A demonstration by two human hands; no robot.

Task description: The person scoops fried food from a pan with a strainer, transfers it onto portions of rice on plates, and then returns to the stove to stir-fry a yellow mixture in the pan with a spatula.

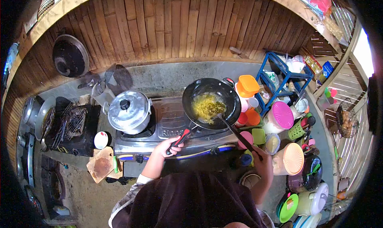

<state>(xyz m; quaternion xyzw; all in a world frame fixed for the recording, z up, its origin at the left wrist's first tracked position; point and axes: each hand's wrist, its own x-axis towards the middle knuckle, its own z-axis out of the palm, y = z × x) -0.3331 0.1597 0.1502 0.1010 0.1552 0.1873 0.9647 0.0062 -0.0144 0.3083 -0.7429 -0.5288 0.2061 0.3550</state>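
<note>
A black wok (229,97) sits on the right burner of a steel gas stove (171,122), with yellow-green food (207,106) inside it. My left hand (167,145) grips the wok's red and black handle (182,137). My right hand (263,161) holds a long dark spatula (236,133) whose tip rests in the food at the wok's right side. A silver lidded pot (129,111) stands on the left burner.
Several coloured plastic containers (282,114) and a blue rack (285,78) crowd the right side. A wooden cutting board (101,163) lies at the stove's left front. A black grill stove (70,126) stands further left. A bamboo wall (171,24) closes the back.
</note>
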